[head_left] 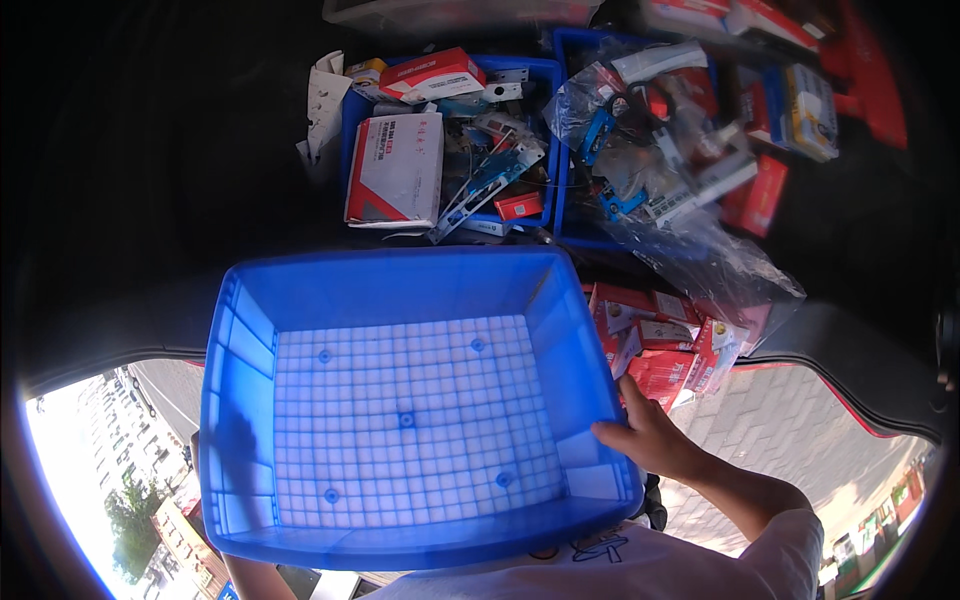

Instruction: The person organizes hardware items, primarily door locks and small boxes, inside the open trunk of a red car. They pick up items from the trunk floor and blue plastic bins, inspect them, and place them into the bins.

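An empty blue plastic bin (400,285) with a gridded floor fills the middle of the head view, its open top facing me. My right hand (650,435) is closed on the bin's right rim, with the thumb over the inner side. Of my left arm, the forearm (258,578) shows below the bin's lower left corner. The bin hides most of my left hand, and its fingers cannot be made out. Just beyond my right hand lie several red and white cardboard boxes (660,370).
Beyond the bin stand two more blue bins (349,135) (562,215), filled with boxes, metal strips and plastic-wrapped parts. A white and red box (400,165) lies on the left one. Clear plastic wrap (740,265) hangs over the right one. A dark vehicle-like compartment surrounds them; paving (770,410) shows outside.
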### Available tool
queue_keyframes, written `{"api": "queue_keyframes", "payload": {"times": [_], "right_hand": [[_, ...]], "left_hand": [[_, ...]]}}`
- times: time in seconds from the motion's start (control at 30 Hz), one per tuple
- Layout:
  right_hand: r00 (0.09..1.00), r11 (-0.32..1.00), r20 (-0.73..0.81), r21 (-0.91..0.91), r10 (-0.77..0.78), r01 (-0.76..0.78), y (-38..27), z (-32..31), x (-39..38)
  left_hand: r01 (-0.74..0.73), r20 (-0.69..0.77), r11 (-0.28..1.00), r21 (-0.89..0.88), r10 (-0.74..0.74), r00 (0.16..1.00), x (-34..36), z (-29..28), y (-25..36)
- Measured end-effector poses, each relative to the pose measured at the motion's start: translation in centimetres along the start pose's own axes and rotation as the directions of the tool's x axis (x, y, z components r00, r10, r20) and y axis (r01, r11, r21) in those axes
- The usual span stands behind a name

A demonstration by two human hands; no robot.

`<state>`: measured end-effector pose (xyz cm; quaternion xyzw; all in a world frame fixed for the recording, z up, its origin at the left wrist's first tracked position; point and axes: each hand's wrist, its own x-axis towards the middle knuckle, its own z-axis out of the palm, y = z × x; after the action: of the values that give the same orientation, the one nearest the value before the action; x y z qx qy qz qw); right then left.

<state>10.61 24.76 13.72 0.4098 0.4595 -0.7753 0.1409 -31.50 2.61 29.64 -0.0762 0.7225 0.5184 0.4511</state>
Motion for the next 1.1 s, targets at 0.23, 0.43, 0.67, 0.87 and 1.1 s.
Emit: {"api": "queue_keyframes", "payload": {"times": [0.23,0.43,0.67,0.87,1.1], "right_hand": [[0.987,0.986,-0.154,-0.165,-0.054,0.028,-1.0,1.6,-0.9],[0.958,0.964,-0.268,-0.264,-0.104,0.031,-2.3,1.6,-1.5],[0.762,0.837,-0.452,-0.506,-0.463,0.209,-6.5,0.8,-1.0],[0.724,0.835,-0.504,-0.52,-0.472,0.182,-13.2,-3.4,-0.7],[0.649,0.905,-0.72,-0.41,-0.247,-0.11,-11.2,-13.0,-2.3]], "left_hand": [[0.1,0.052,0.981,-0.166,-0.092,0.994,-1.1,-2.8,-5.5],[0.179,0.099,0.938,-0.297,-0.156,0.983,-3.2,-2.5,-7.9],[0.065,0.119,0.985,-0.161,-0.046,0.992,0.6,-7.2,-11.2],[0.034,0.192,0.999,0.032,-0.04,0.981,4.3,-0.5,-11.4],[-0.131,0.341,0.984,0.125,0.081,0.937,14.9,13.9,-13.6]]}}
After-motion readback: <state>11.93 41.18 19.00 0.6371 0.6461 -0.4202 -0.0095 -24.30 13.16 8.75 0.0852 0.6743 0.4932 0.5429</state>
